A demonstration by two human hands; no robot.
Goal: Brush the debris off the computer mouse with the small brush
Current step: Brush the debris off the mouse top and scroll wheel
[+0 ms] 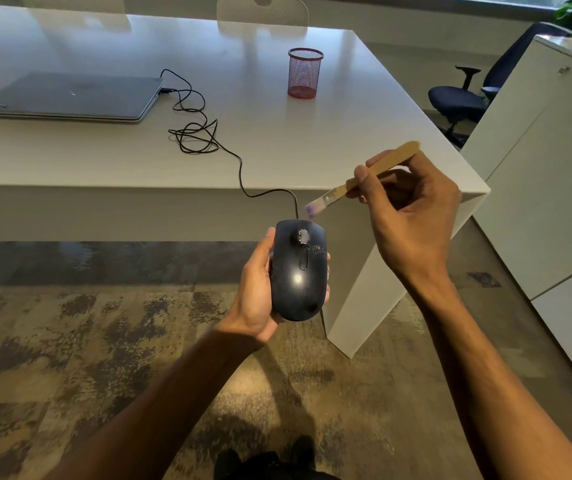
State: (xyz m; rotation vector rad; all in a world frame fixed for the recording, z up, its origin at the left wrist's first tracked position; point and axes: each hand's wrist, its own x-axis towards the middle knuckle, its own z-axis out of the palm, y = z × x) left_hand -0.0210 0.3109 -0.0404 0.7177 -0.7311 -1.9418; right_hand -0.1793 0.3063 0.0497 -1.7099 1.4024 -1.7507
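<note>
My left hand (256,292) grips a black wired computer mouse (298,271) from the left side and underneath, holding it in the air below the table's front edge. Pale debris (307,242) lies on the mouse near the scroll wheel, with fine specks spread to the right of it. My right hand (405,216) pinches the wooden handle of a small brush (364,180). The brush's pale, purple-tipped bristles (314,208) hover just above the front of the mouse, apart from it.
The mouse cable (204,133) runs in a tangle over the white table (104,161) to a closed grey laptop (69,97). A red mesh pen cup (304,73) stands further back. A white cabinet (547,168) and a dark office chair (464,95) are to the right.
</note>
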